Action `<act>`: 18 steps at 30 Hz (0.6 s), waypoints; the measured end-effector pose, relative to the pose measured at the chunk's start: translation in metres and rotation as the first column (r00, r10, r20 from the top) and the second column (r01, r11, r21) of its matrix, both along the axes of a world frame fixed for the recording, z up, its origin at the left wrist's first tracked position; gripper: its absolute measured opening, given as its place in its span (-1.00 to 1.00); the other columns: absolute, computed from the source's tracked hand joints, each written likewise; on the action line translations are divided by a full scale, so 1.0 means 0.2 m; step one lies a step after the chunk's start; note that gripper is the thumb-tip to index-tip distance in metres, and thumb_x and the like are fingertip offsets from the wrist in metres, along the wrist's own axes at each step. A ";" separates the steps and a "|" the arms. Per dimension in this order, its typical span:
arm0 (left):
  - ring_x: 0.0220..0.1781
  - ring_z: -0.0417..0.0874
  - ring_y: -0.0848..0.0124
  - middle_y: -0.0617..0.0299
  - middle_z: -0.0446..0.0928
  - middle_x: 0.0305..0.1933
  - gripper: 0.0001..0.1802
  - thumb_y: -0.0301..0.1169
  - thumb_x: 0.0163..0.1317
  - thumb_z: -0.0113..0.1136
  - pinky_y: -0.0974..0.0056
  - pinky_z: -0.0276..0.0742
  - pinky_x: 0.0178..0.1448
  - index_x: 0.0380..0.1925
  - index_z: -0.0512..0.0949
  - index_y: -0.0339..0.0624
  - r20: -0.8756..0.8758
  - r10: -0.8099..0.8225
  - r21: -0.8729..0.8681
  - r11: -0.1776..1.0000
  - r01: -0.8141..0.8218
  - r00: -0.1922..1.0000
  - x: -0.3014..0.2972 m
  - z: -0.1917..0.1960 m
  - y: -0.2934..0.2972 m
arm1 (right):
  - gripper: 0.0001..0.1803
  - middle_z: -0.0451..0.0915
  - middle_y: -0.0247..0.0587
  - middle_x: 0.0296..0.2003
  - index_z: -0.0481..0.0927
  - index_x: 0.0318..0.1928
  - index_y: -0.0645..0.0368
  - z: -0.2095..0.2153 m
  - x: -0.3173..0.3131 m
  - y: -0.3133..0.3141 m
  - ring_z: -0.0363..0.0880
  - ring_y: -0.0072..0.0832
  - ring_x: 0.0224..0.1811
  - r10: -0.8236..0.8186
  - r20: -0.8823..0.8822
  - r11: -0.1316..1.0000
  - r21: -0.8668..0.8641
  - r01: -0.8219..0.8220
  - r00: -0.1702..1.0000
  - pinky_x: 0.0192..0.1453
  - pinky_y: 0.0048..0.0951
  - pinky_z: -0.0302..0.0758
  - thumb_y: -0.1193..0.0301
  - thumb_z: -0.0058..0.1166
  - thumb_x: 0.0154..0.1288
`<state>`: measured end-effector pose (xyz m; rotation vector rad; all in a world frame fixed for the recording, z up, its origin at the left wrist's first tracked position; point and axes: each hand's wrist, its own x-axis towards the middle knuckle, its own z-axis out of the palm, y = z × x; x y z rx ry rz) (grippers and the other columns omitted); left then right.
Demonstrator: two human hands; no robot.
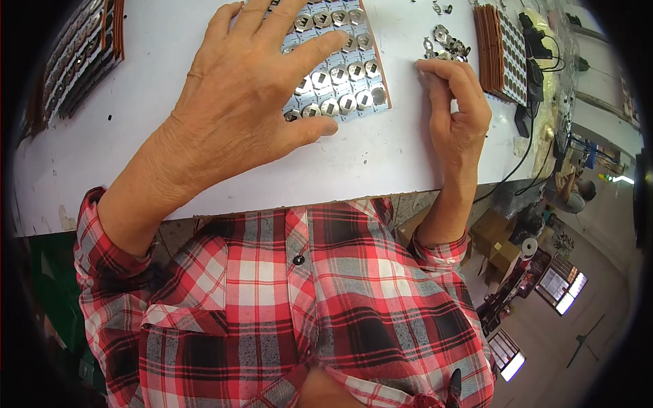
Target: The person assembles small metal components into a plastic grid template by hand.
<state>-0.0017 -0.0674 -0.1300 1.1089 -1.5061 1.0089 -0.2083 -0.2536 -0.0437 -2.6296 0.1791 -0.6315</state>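
My left hand (252, 81) spread flat, fingers apart, covering much of the tray of round metal parts (350, 75), my right hand (457, 112) curled beside it, fingertips bunched near loose metal pieces (445, 42), any grip hidden

Bright, even light across the white table (102, 136), with only soft, short shadows under the left hand (252, 81) and right hand (456, 109). Small glints on the metal parts (449, 42) at the far right. Sharp at centre; strong fisheye bending toward the rim, black vignette at the corners. Glaring, washed-out windows (561, 289) low at the right.
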 end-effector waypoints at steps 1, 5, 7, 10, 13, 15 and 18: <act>0.45 0.36 -0.41 -0.53 0.35 0.40 -0.15 0.03 0.11 0.57 -0.29 0.29 0.47 0.34 0.57 -0.20 0.017 0.025 -0.001 1.000 -0.025 1.000 0.00 0.00 0.00 | -0.81 0.71 -0.34 -0.18 0.73 0.02 0.27 0.03 -0.01 0.05 0.63 -0.62 -0.19 -0.040 -0.037 0.968 0.247 0.048 0.998 -0.13 -0.59 0.54 0.66 0.18 0.48; 0.44 0.37 -0.40 -0.53 0.35 0.40 -0.14 0.01 0.08 0.59 -0.26 0.28 0.48 0.33 0.57 -0.21 0.026 0.058 0.031 0.998 -0.059 0.998 0.00 0.00 0.01 | -0.86 0.62 -0.43 -0.23 0.63 0.04 0.30 0.11 -0.05 0.12 0.59 -0.69 -0.18 0.112 -0.208 0.727 0.684 0.063 0.972 -0.13 -0.63 0.48 0.59 0.05 0.61; 0.44 0.37 -0.40 -0.53 0.35 0.40 -0.14 0.00 0.08 0.59 -0.26 0.28 0.48 0.33 0.57 -0.21 0.029 0.075 0.037 0.996 -0.076 0.997 0.00 0.00 0.02 | -0.88 0.61 -0.42 -0.23 0.60 0.03 0.29 0.11 -0.03 0.13 0.58 -0.70 -0.18 0.160 -0.242 0.775 0.632 0.030 0.957 -0.13 -0.63 0.47 0.59 0.04 0.61; 0.44 0.38 -0.40 -0.53 0.35 0.40 -0.14 0.00 0.07 0.59 -0.25 0.27 0.48 0.33 0.57 -0.22 0.029 0.084 0.045 0.995 -0.085 0.996 0.00 0.01 0.02 | -0.89 0.59 -0.40 -0.21 0.54 0.02 0.27 0.14 0.00 0.12 0.57 -0.67 -0.15 0.187 -0.339 0.824 0.564 0.040 0.922 -0.09 -0.61 0.50 0.63 0.01 0.58; 0.44 0.38 -0.40 -0.53 0.35 0.40 -0.14 0.00 0.07 0.59 -0.25 0.27 0.48 0.33 0.57 -0.22 0.037 0.100 0.063 0.993 -0.102 0.994 -0.01 0.02 0.03 | -0.85 0.59 -0.36 -0.22 0.53 0.01 0.28 0.16 0.04 0.09 0.59 -0.63 -0.14 0.262 -0.342 0.886 0.456 -0.085 0.902 -0.03 -0.58 0.54 0.70 0.01 0.52; 0.44 0.38 -0.40 -0.53 0.35 0.40 -0.14 0.00 0.07 0.59 -0.25 0.27 0.48 0.33 0.57 -0.22 0.037 0.103 0.065 0.992 -0.105 0.994 -0.01 0.02 0.04 | -0.81 0.62 -0.30 -0.21 0.53 -0.04 0.30 0.18 0.07 0.06 0.63 -0.59 -0.14 0.351 -0.380 0.900 0.388 -0.197 0.856 0.00 -0.55 0.59 0.77 0.01 0.45; 0.44 0.38 -0.40 -0.53 0.36 0.40 -0.13 0.00 0.07 0.59 -0.25 0.28 0.48 0.33 0.56 -0.22 0.039 0.123 0.100 0.987 -0.127 0.992 -0.01 0.02 0.05 | -0.82 0.67 -0.25 -0.22 0.58 -0.07 0.33 0.18 0.10 0.07 0.68 -0.56 -0.18 0.380 -0.309 0.913 0.276 -0.300 0.872 -0.04 -0.52 0.62 0.78 0.08 0.41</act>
